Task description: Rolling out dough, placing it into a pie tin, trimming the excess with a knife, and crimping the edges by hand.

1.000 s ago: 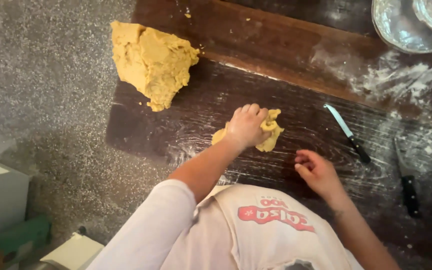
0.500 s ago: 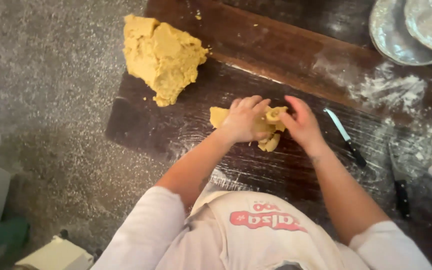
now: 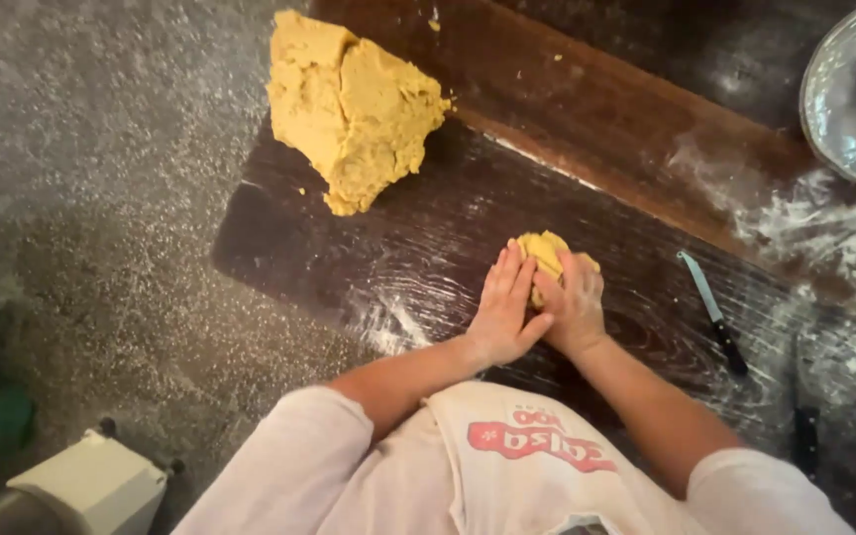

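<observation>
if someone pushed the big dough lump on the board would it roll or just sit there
The big dough lump would probably just sit or drag: it is blocky, with flat torn faces, not round. It looks dense, so likely heavy for its size. Its cracked, crumbly edges suggest bits may break off on the board.

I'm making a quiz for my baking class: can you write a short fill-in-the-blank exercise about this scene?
1. The left hand and the right hand together cup a small piece of ____ dough.
2. The big lump of dough lies at the far ____ corner of the dark wooden board.
3. To the right of the hands lies a ____ with a black handle.
4. At the upper right stands a metal ____.

Missing words: yellow; left; knife; bowl
</observation>
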